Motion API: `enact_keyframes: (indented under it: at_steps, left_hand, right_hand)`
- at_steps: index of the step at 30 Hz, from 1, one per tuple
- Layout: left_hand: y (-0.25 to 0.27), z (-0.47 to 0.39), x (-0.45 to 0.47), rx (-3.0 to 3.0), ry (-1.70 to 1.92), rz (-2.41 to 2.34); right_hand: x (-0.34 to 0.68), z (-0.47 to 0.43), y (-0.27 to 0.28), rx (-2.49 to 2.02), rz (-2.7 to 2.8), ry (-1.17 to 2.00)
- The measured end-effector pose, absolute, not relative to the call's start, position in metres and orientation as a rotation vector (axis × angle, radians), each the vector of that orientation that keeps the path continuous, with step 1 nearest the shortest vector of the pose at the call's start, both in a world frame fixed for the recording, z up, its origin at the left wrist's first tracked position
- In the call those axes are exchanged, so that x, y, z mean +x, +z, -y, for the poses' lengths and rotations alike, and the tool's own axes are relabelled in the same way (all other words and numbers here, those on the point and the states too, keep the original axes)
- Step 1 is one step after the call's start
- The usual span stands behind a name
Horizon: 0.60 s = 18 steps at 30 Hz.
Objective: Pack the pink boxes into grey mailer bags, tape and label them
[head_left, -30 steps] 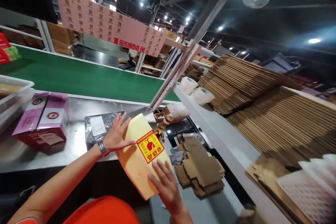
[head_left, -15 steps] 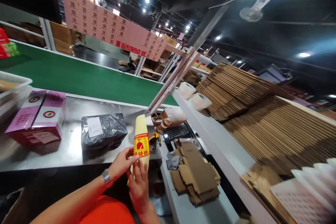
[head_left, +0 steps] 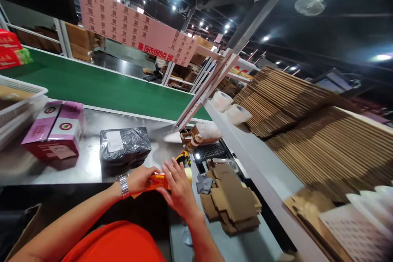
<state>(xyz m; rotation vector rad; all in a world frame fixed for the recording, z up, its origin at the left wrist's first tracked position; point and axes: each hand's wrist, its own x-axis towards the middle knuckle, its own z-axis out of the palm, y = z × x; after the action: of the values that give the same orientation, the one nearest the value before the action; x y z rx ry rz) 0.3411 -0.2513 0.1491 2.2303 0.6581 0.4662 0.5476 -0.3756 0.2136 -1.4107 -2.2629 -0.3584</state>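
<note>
Low in the middle of the head view, my left hand (head_left: 141, 180), with a metal watch at the wrist, pinches an orange fragile sticker (head_left: 159, 181). My right hand (head_left: 180, 191) is beside it, its fingers stretched out and apart; whether they touch the sticker I cannot tell. Past those fingers shows a bit of pale yellow backing paper (head_left: 188, 175), mostly covered by the hand. A parcel wrapped in black plastic (head_left: 135, 144), with a white label, lies on the metal bench (head_left: 92, 168) beyond my left hand.
A purple and white carton (head_left: 55, 131) and a white basket (head_left: 18, 110) stand at the left. Behind them runs a green conveyor belt (head_left: 116, 94). To the right are a keyboard (head_left: 209, 150), flattened cardboard boxes (head_left: 235, 196) and a shelf of stacked cardboard (head_left: 310, 139).
The yellow strip with the sticker has swung from upright to lying crosswise. My right hand has come up and right, its fingers opened out. The view has shifted slightly.
</note>
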Motion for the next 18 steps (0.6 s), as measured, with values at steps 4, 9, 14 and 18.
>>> enact_keyframes:
  at_steps: [4, 9, 14, 18]
  left_hand:
    - [0.156, 0.245, 0.33, 2.251, 0.436, -0.695]
    - [0.158, 0.235, 0.304, 2.231, 0.431, -0.765]
    - [0.158, 0.243, 0.305, 2.209, 0.47, -0.682]
    - [0.159, 0.242, 0.304, 2.119, 0.561, -0.673]
  right_hand:
    - [0.571, 0.366, 0.193, -1.605, 2.138, -0.162]
    - [0.575, 0.381, 0.182, -1.708, 1.951, 0.238]
    - [0.547, 0.38, 0.199, -1.727, 1.984, 0.491]
    - [0.537, 0.372, 0.198, -1.62, 1.958, 0.463]
